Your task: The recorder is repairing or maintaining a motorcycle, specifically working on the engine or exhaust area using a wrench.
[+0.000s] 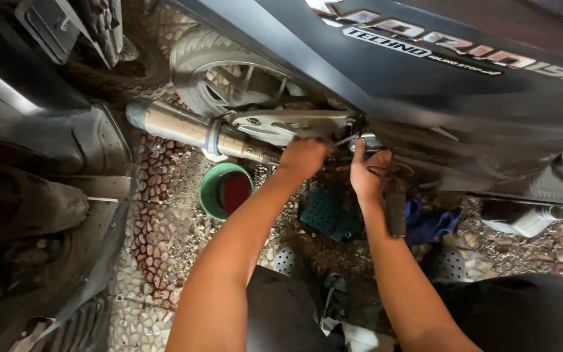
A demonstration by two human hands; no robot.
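Two bare hands meet under the dark side panel [425, 72] of a scooter at the middle of the frame. The left hand [302, 158] is curled shut around a thin metal tool [345, 139] whose tip points at a fastener beneath the panel; how much of the tool lies inside the fist cannot be made out. The right hand [366, 173] has its fingers pressed up against the same spot, forefinger raised, with a loop of dark wire across the palm; whether it pinches anything is hard to tell.

Silver lettering runs as a slanted band across the panel in the upper right, cut off by the frame edge. A white plastic bottle [529, 220] lies on its side at the right, half hidden below the bodywork. A green round tub [225, 190] with dark red liquid stands on the pebble floor [164, 221] left of centre, just under the chrome exhaust pipe [184, 127]. A teal perforated part [326, 212] and a blue rag [433, 221] lie between the forearms. The rear wheel [226, 75] sits upper centre, partly covered.
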